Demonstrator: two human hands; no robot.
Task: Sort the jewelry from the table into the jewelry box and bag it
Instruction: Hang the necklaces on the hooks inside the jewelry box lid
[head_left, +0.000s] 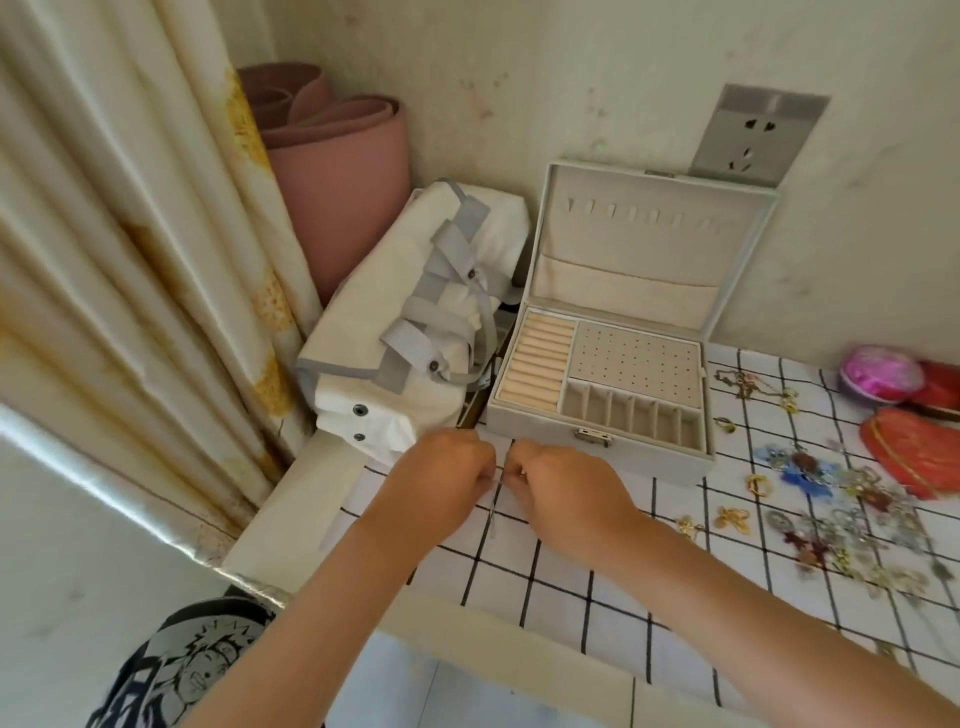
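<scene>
Pinching thin silvery dangling piece (492, 512) w/ left hand (441, 470) & right hand (558, 486), by pale-grey jewelry box (530, 434). Prob. light, limp, snag-prone; best gripped at ends.

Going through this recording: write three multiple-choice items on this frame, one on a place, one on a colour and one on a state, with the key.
1. Where does the bag lie?
A. left of the jewelry box
B. right of it
C. inside it

2. What colour are the bag's straps?
A. red
B. grey
C. black

3. What are the left hand and right hand doing?
A. resting flat on the cloth
B. lifting the bag
C. pinching a thin strand between them

Key: 1 A, the bag sits against the box's left side. 2 B, the straps show grey on white canvas. 3 C, both hands' fingertips meet on the strand, which hangs down in front of the box.
</scene>
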